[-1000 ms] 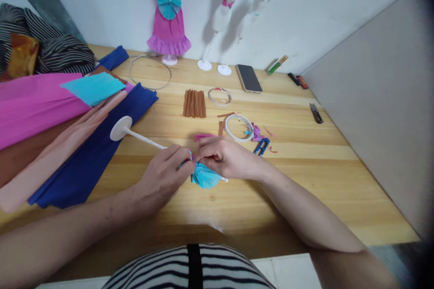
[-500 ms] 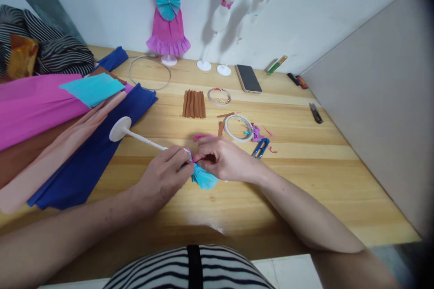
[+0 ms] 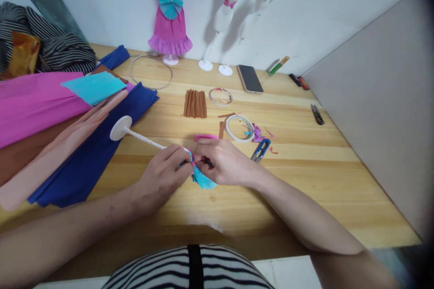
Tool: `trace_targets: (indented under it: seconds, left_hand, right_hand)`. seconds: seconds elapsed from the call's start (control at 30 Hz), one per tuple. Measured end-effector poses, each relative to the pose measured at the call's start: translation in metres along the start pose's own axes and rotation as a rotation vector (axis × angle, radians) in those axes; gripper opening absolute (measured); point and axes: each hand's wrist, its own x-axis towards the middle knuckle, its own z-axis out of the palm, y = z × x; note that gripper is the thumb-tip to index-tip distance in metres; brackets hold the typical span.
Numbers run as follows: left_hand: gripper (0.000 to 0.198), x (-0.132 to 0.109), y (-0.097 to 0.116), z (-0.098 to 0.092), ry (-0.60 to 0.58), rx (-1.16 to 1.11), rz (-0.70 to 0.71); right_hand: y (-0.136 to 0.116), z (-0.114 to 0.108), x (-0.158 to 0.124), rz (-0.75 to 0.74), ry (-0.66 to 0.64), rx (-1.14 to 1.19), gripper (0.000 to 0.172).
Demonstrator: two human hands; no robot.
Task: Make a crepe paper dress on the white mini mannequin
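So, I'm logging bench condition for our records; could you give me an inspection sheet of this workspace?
Surface: wooden table, light-grained.
Job's things: white stand, held sideways; blue paper by the hands.
Clutter: coloured sheets at left; pleated brown paper, white ring, purple scraps, blue snips, phone.
Hands: left fingers closed around the stand's far end, partly hidden; right fingers bent close beside them, grip hidden.
Cables: thin grey loop, apparently a cable, towards the back.
Surroundings: pale wall; dressed form and two barer mannequins upright before it.
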Motion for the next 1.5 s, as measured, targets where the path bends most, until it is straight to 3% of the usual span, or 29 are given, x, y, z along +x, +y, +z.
trace_targets:
  seconds: [0.23,0.4,0.77,1.2,1.5]
  left_hand:
    - [0.024,0.001,-0.002,0.000,-0.009,-0.005,0.004]
    - [0.024,0.001,-0.001,-0.001,-0.014,0.017,-0.001]
    - [0.030,0.004,0.002,-0.006,-0.057,0.082,0.032]
    - [0.021,0.003,0.002,-0.009,-0.291,0.155,0.061]
    - [0.016,0.007,-0.003,-0.011,-0.241,-0.006,-0.016]
  right_hand:
    - [0.001,-0.004,-0.002,-0.013,-0.021,0.113,0.012]
    - [0.001,-0.006,-0.003,0.043,-0.023,0.109,0.011]
    - [0.004,-0.005,-0.001,-0.008,-0.053,0.124,0.015]
    - [0.002,-0.005,-0.001,0.023,-0.054,0.052,0.012]
    - [0.003,-0.005,-0.001,0.024,-0.043,0.036,0.012]
